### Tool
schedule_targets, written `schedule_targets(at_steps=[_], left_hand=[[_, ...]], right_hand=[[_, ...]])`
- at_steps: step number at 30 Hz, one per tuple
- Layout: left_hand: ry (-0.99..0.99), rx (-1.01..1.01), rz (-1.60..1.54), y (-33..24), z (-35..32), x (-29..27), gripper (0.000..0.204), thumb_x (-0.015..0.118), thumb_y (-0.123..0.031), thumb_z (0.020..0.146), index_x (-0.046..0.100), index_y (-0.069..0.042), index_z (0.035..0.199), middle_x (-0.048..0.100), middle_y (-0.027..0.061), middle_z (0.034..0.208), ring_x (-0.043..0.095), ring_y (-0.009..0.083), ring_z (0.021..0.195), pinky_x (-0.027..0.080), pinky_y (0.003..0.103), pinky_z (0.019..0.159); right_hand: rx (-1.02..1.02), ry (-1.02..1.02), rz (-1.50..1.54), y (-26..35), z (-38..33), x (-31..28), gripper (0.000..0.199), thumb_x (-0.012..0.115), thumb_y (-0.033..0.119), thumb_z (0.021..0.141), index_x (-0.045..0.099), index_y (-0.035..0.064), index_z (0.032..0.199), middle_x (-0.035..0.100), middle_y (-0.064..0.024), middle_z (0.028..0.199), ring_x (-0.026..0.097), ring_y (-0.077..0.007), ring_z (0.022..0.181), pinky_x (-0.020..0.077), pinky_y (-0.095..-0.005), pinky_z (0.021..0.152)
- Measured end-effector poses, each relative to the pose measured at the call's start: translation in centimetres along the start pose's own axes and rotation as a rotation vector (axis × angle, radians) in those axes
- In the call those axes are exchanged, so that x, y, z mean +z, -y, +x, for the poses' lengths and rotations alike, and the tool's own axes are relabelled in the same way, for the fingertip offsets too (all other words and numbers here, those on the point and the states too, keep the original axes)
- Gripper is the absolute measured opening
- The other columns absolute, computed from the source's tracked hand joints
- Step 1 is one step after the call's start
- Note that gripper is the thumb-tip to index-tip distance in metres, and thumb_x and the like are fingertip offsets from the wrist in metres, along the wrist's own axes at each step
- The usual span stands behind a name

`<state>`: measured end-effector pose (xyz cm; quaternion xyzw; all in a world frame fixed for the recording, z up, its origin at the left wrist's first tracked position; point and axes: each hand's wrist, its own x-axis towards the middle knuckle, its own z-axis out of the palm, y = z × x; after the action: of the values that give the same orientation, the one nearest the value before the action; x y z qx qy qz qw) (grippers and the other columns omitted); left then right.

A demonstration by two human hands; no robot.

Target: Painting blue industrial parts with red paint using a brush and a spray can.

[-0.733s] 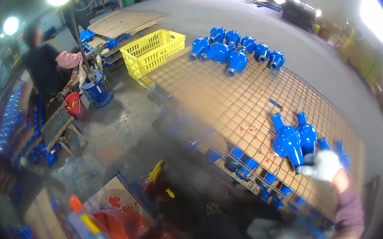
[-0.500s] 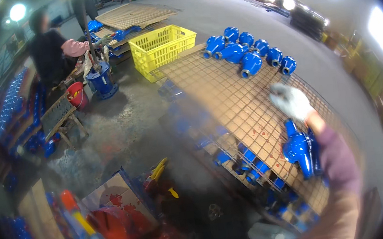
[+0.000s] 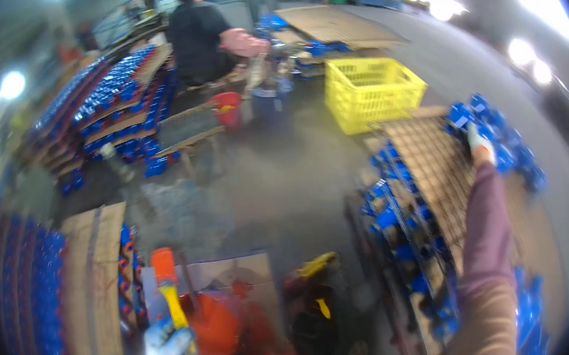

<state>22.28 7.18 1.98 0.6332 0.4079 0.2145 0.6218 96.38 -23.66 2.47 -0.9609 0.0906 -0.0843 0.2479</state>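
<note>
A gloved right hand [image 3: 478, 138] stretches to the blue valve castings [image 3: 494, 131] at the far end of the wire-mesh bench [image 3: 437, 175], fingers on one casting; how firmly they close is too blurred to tell. The gloved left hand [image 3: 164, 349] is wrapped around an orange-and-yellow tool [image 3: 168, 287] low by the red parts. At full reach, a heavy casting could slip and drop among those stored beneath, beside the yellow crate [image 3: 369, 91].
</note>
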Motion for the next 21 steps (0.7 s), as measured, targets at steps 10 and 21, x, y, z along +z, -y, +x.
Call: schedule_targets(at_steps=[10,21], left_hand=[[0.044,-0.086,0.012,-2.6,-0.5,0.4,0.010,0.060,-0.009,0.091,0.061,0.001,0.089,0.063,0.0078,0.071,0.059,0.0139,0.058,0.047,0.026,0.057],[-0.016,-0.116,-0.016,-3.3,-2.8,-0.8,0.009,0.061,-0.007,0.089,0.062,0.001,0.094,0.063,0.0063,0.074,0.059,0.0130,0.061,0.048,0.026,0.058]], right_hand=[[0.071,0.011,-0.126,5.3,-5.1,-1.0,0.096,0.048,0.077,0.074,0.057,0.0017,0.132,0.056,-0.0199,0.135,0.052,-0.0333,0.129,0.0367,-0.0403,0.106],[-0.095,0.094,0.016,0.1,4.4,1.8,0.086,0.049,0.068,0.078,0.060,-0.0038,0.125,0.057,-0.0256,0.131,0.051,-0.0338,0.129,0.0391,-0.0391,0.103]])
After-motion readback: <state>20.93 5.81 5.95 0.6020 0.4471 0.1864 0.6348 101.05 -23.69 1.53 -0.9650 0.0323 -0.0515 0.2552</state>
